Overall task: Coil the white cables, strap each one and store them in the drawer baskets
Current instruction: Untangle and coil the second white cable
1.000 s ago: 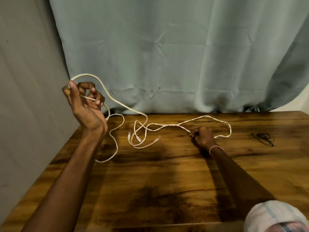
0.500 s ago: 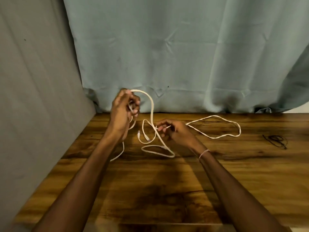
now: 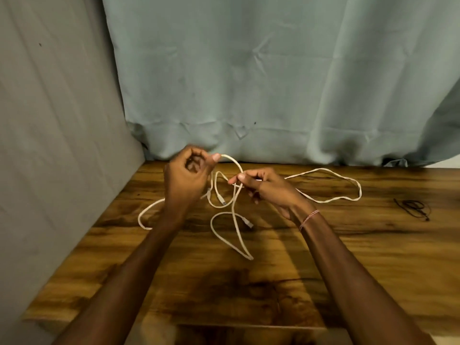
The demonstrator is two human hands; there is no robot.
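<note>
Over table's (image 3: 348, 257) far left, I see left hand (image 3: 185, 181) raised, fingers curled, thumb pinching cable (image 3: 359, 192). Right hand (image 3: 270, 189) just beside it, pinching cable between thumb and forefinger. Loose loops trail on wood below and to right. Black tie (image 3: 414, 207) far right, well apart.

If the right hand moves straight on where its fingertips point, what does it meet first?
Probably the white cable loop hanging just left of the right hand, then the left hand; depth is unclear.
</note>
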